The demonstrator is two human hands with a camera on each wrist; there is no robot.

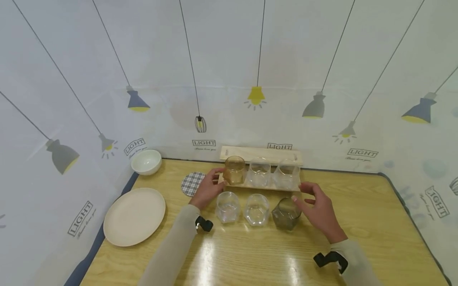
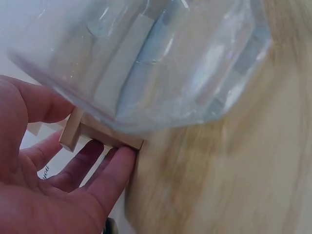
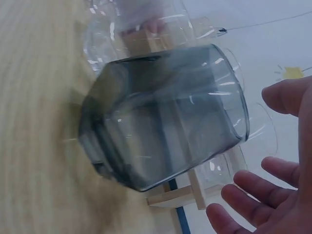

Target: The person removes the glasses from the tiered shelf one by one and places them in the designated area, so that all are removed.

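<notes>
A wooden rack (image 1: 260,186) at the back of the table holds an amber glass (image 1: 234,170) and two clear glasses (image 1: 259,173). In front of it stand two clear glasses (image 1: 227,206) and a smoky grey glass (image 1: 285,214). My left hand (image 1: 217,177) is at the rack's left end. In the left wrist view its fingers (image 2: 114,170) lie fairly straight against the rack's end (image 2: 105,135), behind a clear glass (image 2: 146,58). My right hand (image 1: 302,194) hovers just right of the grey glass (image 3: 161,117) with spread fingers (image 3: 243,192), apart from it.
A checked coaster (image 1: 192,183) lies left of the rack. A white bowl (image 1: 146,161) and a cream plate (image 1: 134,216) sit at the table's left side. A lamp-printed cloth backdrop (image 1: 229,79) closes in the back and sides.
</notes>
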